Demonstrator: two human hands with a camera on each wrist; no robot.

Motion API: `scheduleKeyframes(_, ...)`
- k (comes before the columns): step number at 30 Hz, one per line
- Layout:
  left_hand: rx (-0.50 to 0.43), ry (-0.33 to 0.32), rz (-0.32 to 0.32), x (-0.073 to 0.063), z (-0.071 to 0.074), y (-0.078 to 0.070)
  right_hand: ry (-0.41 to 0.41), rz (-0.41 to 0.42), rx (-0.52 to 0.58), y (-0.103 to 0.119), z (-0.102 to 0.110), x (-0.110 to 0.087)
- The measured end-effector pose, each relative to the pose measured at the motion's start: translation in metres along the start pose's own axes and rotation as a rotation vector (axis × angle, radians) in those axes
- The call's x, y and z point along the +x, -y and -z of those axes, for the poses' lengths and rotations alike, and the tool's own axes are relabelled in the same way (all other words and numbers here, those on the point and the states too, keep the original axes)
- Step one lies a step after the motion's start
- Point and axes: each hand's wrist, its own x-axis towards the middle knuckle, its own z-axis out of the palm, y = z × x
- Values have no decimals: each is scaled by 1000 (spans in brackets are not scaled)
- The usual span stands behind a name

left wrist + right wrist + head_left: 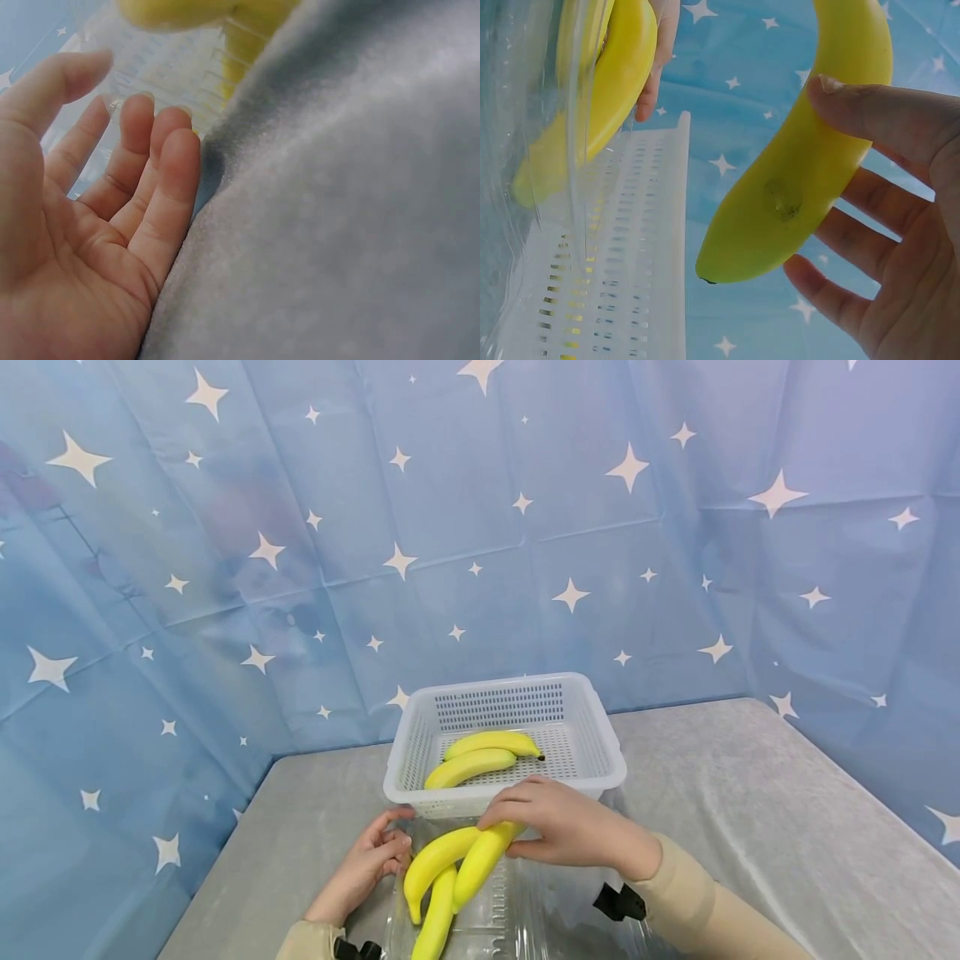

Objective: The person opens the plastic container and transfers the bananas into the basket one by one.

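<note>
- One banana [486,865] is gripped in the right hand [566,828], the thumb on one side and the fingers on the other, over a clear plastic container [480,935].
- This banana slants down to the left in the head view; the right wrist view shows a dark blemish on its skin and a small dark tip at one end.
- The left hand [372,857] is well apart from the right, just beside the container's left wall, its fingers loosely bent with nothing held; whether its fingertips touch the plastic I cannot tell.
- Behind the slanting fruit, a curved banana [426,870] and a straighter banana [435,922] lie at the left part of the container, close together; whether the gripped one touches them is unclear.
- Just beyond the container, a white perforated basket [592,735] stands on the table [690,793], which has a grey cloth surface.
- Inside the basket lie a farther banana [491,742] with a dark end and a nearer banana [471,767], side by side.
- Both arms have pale beige sleeves [690,893], with black wrist mounts [619,902] showing.
- Blue curtain [450,485] with white stars hangs behind the table.
</note>
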Motion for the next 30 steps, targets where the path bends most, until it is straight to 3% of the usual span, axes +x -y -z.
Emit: scheduleKeyframes(30, -2, -8, -11, 0, 0, 2, -113, -5, -56, -13, 21, -6)
